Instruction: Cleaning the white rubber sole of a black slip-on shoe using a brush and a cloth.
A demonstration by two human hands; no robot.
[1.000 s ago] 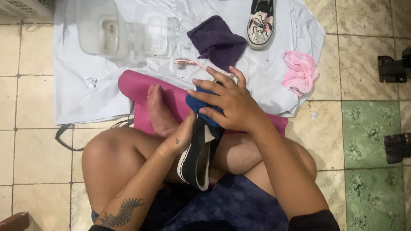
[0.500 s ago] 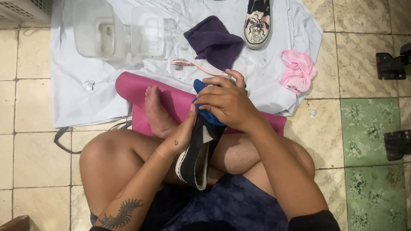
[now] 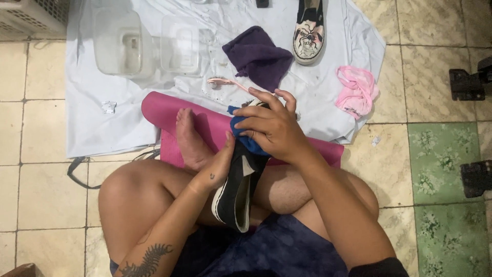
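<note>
Since a moment ago my right hand [image 3: 274, 131] has slid the blue cloth [image 3: 245, 134] slightly down the black shoe [image 3: 237, 190], which my left hand [image 3: 218, 164] grips over my crossed legs. From left to right on the tiled floor [image 3: 31, 128] lie a white sheet [image 3: 102, 128] with two clear tubs [image 3: 120, 43], a purple cloth [image 3: 257, 55], a printed shoe [image 3: 309, 36] and a pink rag [image 3: 356, 90].

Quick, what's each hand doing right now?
Left hand: closed around the black slip-on shoe.
Right hand: pressing a blue cloth on the shoe.
</note>
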